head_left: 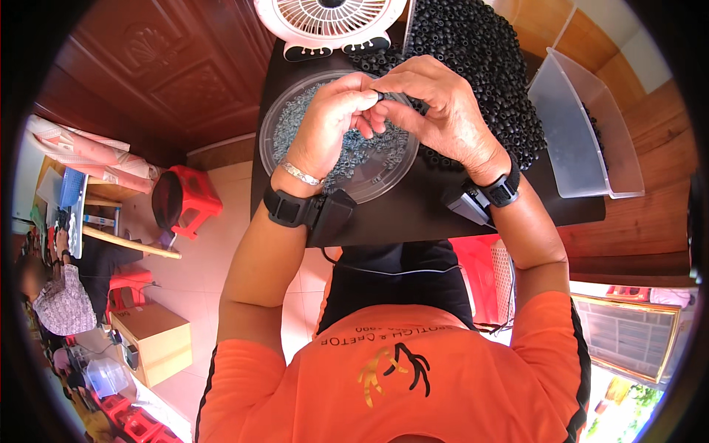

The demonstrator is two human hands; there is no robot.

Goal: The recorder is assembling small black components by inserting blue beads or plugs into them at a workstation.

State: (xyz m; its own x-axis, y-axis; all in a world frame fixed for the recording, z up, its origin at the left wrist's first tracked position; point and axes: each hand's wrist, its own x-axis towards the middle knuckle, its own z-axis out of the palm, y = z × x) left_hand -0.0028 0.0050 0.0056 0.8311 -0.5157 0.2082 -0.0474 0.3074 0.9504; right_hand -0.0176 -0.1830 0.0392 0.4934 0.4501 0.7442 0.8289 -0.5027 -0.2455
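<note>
My left hand (323, 124) and my right hand (452, 111) meet above a round clear plastic tray (365, 196). Between their fingertips is a small black piece (379, 96), seemingly one of the ring-shaped kind; both hands are closed in a pinch around it. Fingers cover most of it, so whether a second part is held with it cannot be made out. Many tiny clear bluish pieces (292, 125) lie in the tray below. A large heap of small black ring-shaped pieces (473, 66) spreads beside and beyond my right hand.
A white fan (330, 18) stands at the table's far edge. To the right a clear plastic bin (572, 136) lies tilted with a few black pieces inside. The dark table (413, 225) ends close to my lap. Leftward are a red stool (198, 201), a cardboard box (155, 340) and another seated person (66, 303).
</note>
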